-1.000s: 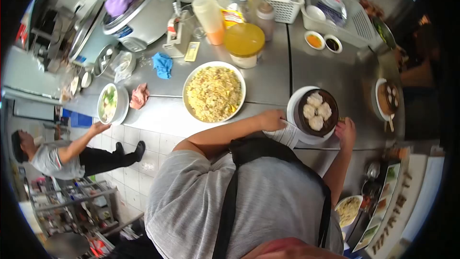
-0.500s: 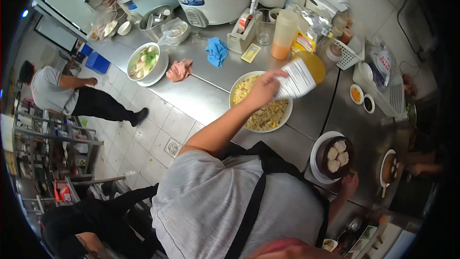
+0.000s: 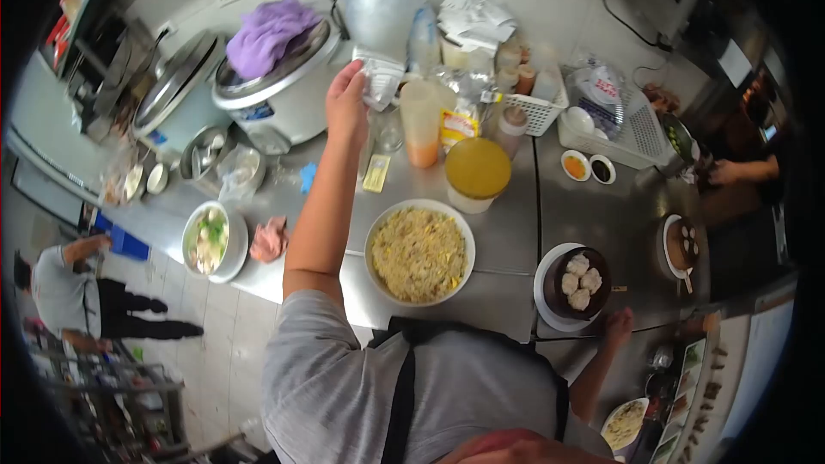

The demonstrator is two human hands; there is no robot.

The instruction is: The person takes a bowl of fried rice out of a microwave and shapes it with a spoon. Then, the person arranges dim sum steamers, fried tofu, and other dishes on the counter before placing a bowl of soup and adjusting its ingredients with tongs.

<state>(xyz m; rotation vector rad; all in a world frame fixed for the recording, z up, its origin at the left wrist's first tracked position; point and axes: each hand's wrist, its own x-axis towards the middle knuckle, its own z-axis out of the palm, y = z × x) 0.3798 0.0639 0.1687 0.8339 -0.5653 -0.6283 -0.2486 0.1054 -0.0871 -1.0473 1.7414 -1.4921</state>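
Observation:
My left hand (image 3: 346, 99) is raised over the back of the counter, its fingers pinched on a white printed paper slip (image 3: 378, 77). Behind the slip is a rice cooker (image 3: 296, 107). Nearer to me stands a white bowl of fried rice (image 3: 418, 253). A tub with a yellow lid (image 3: 478, 168) is just behind that bowl. My right hand (image 3: 618, 326) is low on the right with its fingers loosely apart, holding nothing visible. Close to it, a dark round steamer of dumplings (image 3: 578, 282) rests on a white plate (image 3: 546, 301).
A soup bowl (image 3: 206, 239) and a pink cloth (image 3: 270, 239) lie to the left. Sauce bottles (image 3: 421, 125), a white basket (image 3: 543, 112) and two sauce dishes (image 3: 603, 171) are farther back. One co-worker (image 3: 69, 288) stands at left; another person's hand (image 3: 726, 174) shows at right.
My left hand has carried the paper slip away from above the fried rice, toward the back left. My right hand has drawn slightly away from the steamer's edge. The head view has turned.

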